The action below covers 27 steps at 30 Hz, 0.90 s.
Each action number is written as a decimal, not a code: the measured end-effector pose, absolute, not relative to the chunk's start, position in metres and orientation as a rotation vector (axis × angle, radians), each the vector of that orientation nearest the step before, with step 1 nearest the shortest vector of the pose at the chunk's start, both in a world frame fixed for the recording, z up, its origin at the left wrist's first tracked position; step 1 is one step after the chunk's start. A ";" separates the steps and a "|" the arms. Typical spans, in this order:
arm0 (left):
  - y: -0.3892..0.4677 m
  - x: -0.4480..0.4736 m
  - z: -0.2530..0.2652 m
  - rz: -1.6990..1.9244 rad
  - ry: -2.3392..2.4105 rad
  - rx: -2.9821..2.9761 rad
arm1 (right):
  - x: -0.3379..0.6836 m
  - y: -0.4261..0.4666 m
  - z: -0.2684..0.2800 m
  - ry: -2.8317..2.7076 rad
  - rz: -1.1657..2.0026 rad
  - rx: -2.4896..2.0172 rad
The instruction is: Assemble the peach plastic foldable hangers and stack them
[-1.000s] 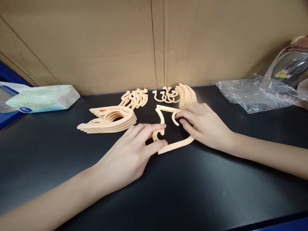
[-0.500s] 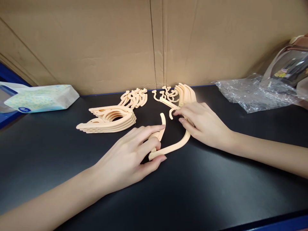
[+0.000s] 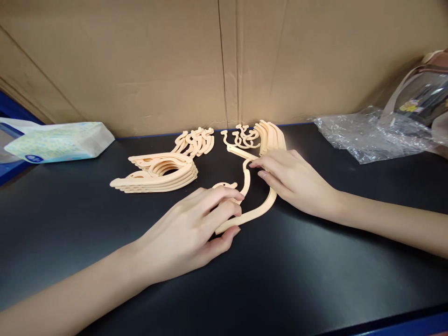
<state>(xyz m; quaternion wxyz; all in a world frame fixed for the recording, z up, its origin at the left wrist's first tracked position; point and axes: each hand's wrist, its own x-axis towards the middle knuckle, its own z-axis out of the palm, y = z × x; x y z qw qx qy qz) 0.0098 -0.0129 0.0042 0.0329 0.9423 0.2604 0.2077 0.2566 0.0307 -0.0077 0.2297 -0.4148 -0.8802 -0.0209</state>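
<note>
Cream plastic folding-hanger parts lie between my two hands. My left hand (image 3: 203, 221) has its fingers bent over a slim curved hanger piece (image 3: 246, 184), whose top end reaches up to my right fingertips; part of it is hidden under the fingers. My right hand (image 3: 297, 182) is closed on a long curved hanger arm (image 3: 255, 213), which sweeps down and left to my left thumb. A straight bar (image 3: 240, 151) sticks out to the left from beneath my right fingers. The joint under the right hand is hidden.
Stacked hanger pieces (image 3: 178, 179) lie to the left. Loose small parts (image 3: 199, 142), thin hooks (image 3: 245, 137) and curved arms (image 3: 271, 135) lie at the back. A tissue pack (image 3: 63, 142) is far left; clear plastic (image 3: 367, 133) and a transparent bag (image 3: 420, 98) are right. Cardboard (image 3: 157, 65) stands behind.
The slim piece under my left hand has turned and shifted up and right, its end now by my right fingertips. The straight bar has swung slightly left. My right hand has barely moved.
</note>
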 end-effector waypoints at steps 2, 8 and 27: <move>-0.013 0.010 0.005 0.651 0.774 2.918 | 0.256 0.031 -0.007 -2.420 -0.034 -1.143; -0.014 0.011 0.005 0.654 0.715 2.942 | 0.256 0.031 -0.007 -2.419 0.003 -1.155; -0.014 0.006 0.002 0.507 0.630 2.945 | 0.256 0.031 -0.006 -2.442 0.034 -1.118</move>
